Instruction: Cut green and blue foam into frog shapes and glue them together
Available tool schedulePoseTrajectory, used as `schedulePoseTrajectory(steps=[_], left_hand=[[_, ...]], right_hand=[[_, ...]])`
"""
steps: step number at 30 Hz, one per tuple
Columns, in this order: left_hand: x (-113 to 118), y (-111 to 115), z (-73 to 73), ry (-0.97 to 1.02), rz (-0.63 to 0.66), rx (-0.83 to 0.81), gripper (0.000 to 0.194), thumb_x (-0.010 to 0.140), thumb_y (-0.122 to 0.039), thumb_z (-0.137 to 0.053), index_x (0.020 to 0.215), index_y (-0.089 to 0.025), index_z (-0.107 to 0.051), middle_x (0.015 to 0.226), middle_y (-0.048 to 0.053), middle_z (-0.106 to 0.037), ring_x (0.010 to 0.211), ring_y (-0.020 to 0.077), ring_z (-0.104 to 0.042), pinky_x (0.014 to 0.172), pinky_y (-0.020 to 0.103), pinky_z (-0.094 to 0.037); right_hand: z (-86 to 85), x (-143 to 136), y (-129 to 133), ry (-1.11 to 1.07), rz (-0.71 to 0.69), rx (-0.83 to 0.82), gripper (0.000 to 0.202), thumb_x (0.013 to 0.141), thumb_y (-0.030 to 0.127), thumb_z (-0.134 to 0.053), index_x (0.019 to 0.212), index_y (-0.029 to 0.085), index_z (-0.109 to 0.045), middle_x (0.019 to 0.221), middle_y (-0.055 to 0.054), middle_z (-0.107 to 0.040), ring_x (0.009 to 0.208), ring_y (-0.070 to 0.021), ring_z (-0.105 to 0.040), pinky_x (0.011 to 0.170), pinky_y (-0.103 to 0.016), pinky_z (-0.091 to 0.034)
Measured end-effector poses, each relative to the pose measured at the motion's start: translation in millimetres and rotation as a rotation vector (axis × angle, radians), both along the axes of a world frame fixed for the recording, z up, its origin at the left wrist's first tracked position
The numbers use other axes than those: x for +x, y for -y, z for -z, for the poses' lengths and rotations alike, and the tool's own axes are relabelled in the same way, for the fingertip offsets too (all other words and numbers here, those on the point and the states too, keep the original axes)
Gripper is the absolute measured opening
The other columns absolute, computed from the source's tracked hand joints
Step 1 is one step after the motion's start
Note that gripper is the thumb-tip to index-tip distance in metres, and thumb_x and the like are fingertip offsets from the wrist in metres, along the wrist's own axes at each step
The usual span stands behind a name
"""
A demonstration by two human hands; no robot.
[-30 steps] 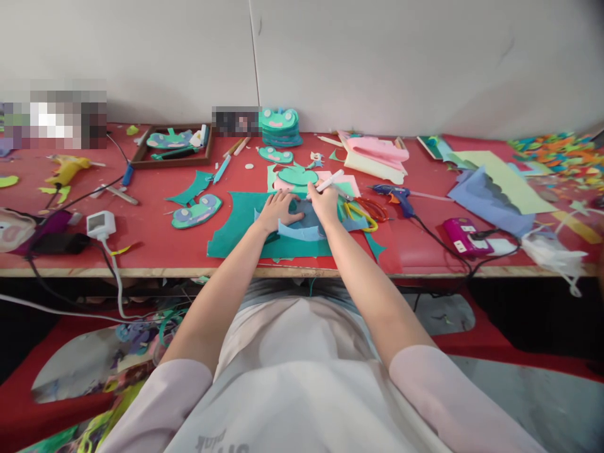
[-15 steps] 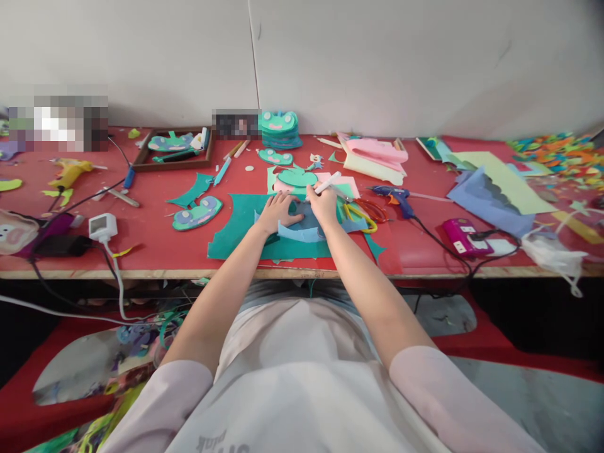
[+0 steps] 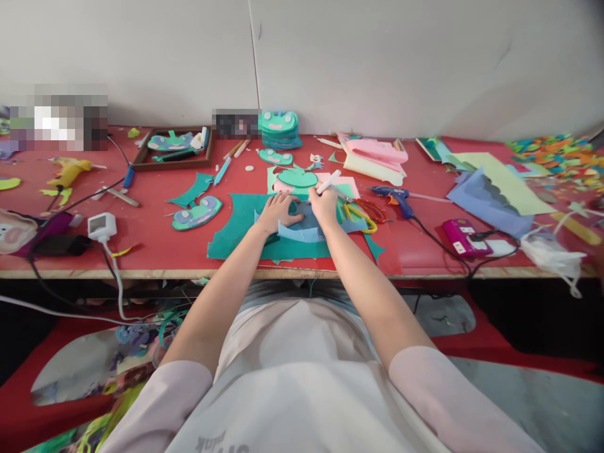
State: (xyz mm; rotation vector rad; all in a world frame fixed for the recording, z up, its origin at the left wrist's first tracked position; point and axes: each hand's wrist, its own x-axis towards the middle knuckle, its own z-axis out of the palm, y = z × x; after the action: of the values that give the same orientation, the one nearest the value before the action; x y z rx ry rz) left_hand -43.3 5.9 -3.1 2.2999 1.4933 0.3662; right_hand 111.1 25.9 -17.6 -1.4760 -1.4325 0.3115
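Note:
My right hand [image 3: 323,205] grips a white pen [image 3: 329,182], its lower end close to the felt between my hands. My left hand [image 3: 278,212] lies with fingers spread, pressing on the layered felt. Beneath both hands is a light blue felt piece [image 3: 302,233] with a cut edge, resting on a larger dark green felt sheet [image 3: 236,226]. Just beyond my fingers lies a green felt frog-head shape [image 3: 297,178] on pink and green pieces. Scissors with yellow handles [image 3: 369,225] lie right of my right hand, and red handles [image 3: 377,209] show beside them.
A blue glue gun [image 3: 399,200] and a purple power socket [image 3: 465,238] with cables lie to the right. Left are a decorated frog piece [image 3: 197,212], a yellow glue gun [image 3: 70,171] and a brown tray [image 3: 141,165]. Stacked frog faces [image 3: 280,131] stand by the wall.
My right hand and the pen have shifted very slightly to the right. My left hand and the felt stay in place.

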Motion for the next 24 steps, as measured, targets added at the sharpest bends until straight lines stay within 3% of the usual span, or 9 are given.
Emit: schedulePoseTrajectory(steps=[8,24], left_hand=[[-0.5,0.0,0.8,0.001,0.002,0.009,0.057,0.080,-0.055,-0.051,0.127,-0.024,-0.048,0.151,0.008,-0.033,0.143,0.0293,-0.020,0.117,0.046,-0.015],[1.0,2.6,-2.9,0.003,-0.009,-0.003,0.055,0.080,-0.052,-0.053,0.127,-0.024,-0.048,0.151,0.007,-0.032,0.144,0.0277,-0.018,0.118,0.044,-0.013]], right_hand=[[0.5,1.0,0.5,-0.065,0.013,0.019,0.027,0.082,0.026,-0.043,0.058,0.024,-0.031,0.050,0.004,-0.040,0.053,-0.0137,-0.045,0.061,-0.025,-0.037],[-3.2,-0.2,2.5,0.063,0.021,-0.005,0.028,0.083,0.025,-0.048,0.058,0.023,-0.034,0.053,0.001,-0.045,0.057,-0.0155,-0.047,0.064,-0.027,-0.035]])
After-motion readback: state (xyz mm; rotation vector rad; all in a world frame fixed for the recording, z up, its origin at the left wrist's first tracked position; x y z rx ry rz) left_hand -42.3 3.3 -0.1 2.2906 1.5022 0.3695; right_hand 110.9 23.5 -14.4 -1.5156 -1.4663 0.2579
